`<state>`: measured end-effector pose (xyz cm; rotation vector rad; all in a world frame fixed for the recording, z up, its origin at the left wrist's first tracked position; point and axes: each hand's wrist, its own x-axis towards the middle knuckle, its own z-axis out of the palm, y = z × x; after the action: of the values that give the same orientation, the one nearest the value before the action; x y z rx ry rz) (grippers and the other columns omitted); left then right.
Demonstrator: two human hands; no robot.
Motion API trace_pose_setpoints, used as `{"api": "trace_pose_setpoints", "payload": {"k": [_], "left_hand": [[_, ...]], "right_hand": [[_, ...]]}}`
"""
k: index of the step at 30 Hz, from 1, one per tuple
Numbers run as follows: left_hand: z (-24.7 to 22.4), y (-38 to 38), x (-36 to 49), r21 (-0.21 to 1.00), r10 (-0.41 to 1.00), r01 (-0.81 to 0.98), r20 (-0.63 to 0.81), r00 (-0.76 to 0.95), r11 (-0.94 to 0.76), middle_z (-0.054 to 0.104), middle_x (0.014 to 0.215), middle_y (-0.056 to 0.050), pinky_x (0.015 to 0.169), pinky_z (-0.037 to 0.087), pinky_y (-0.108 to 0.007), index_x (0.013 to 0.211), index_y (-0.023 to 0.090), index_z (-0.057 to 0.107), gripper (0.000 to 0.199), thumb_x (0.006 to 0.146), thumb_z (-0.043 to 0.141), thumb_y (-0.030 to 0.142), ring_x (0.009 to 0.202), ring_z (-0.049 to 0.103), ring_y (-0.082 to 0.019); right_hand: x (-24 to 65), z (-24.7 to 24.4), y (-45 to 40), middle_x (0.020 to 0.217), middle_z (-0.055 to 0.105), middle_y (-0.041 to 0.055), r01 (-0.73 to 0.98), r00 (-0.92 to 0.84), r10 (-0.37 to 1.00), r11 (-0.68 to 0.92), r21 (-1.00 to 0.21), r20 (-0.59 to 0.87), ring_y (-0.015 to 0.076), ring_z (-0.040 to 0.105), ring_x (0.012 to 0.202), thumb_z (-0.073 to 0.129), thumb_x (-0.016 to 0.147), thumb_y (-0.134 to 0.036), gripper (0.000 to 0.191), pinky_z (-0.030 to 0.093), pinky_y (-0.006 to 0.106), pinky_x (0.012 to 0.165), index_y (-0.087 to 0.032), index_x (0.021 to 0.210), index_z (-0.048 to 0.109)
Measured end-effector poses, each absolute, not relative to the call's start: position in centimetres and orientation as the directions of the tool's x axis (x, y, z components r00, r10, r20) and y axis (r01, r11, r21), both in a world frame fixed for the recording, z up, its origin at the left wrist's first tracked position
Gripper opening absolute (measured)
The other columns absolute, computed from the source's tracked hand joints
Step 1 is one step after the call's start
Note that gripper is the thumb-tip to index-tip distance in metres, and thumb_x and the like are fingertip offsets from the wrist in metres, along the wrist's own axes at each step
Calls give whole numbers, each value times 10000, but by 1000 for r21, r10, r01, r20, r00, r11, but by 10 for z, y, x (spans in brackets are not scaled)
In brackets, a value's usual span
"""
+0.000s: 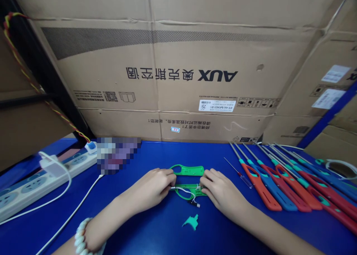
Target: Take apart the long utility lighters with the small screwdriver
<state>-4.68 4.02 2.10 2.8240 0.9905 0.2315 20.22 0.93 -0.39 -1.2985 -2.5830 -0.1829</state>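
Two green shell halves lie on the blue table, the empty-looking upper half (191, 170) behind the lower half (185, 195). White wires (186, 190) run over the lower half to a small black and white part (195, 203). My left hand (160, 184) is closed at the left end of the halves, pinching a thin metal tube where the wires begin. At the right end, my right hand (216, 186) has its fingers pressed together over the lower half; what they hold is hidden. A loose teal trigger piece (192, 222) lies nearer to me.
Several finished-looking lighters (259, 186) in red, blue and orange lie at the right, beside a thin screwdriver (245, 180). A white power strip (55, 177) with cables is at the left. Large cardboard (173, 47) stands behind the table.
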Motion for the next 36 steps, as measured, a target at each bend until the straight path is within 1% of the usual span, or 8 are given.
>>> {"api": "trace_pose_setpoints", "payload": {"k": [7,15,19,22,27,36], "left_hand": [[19,38,-43,149,658,642,112,745,-752,585,807,1,624,411,-251,777,179,496,176,771,477,4,723,575,-158],[22,31,-36,-12,650,653,89,755,-757,586,884,-31,666,459,-282,812,176,542,167,807,480,21,765,588,-187],[26,28,-33,-64,650,652,52,758,-755,593,884,-43,680,476,-297,829,177,581,178,801,505,18,785,607,-204],[24,28,-31,-81,634,637,63,771,-767,599,881,-50,697,485,-320,839,175,595,203,787,509,-1,805,620,-222],[17,28,-30,-90,617,625,102,781,-776,605,864,-52,725,490,-337,828,166,605,227,786,492,-26,806,624,-225],[23,26,-31,-65,624,627,67,779,-776,600,862,-55,702,492,-333,806,162,597,175,810,497,18,795,608,-224]], "right_hand": [[202,-5,11,856,595,51,805,-568,778,593,-14,269,217,566,790,574,850,-85,97,500,371,745,-177,825,591],[203,-7,10,869,592,54,813,-558,792,581,-28,248,222,559,809,571,859,-99,87,494,377,756,-179,832,590],[203,-6,11,861,590,54,813,-562,790,583,-15,246,217,556,791,559,862,-95,95,495,371,748,-178,829,590],[202,-5,11,864,591,58,812,-563,790,584,-18,241,220,558,796,555,865,-96,94,495,378,758,-175,828,590],[202,-5,10,870,593,63,811,-563,791,585,-27,238,222,561,806,556,864,-92,92,494,382,769,-172,828,587],[202,-7,12,837,586,52,797,-583,762,604,14,281,210,556,780,544,863,-102,106,488,349,746,-184,802,574]]}}
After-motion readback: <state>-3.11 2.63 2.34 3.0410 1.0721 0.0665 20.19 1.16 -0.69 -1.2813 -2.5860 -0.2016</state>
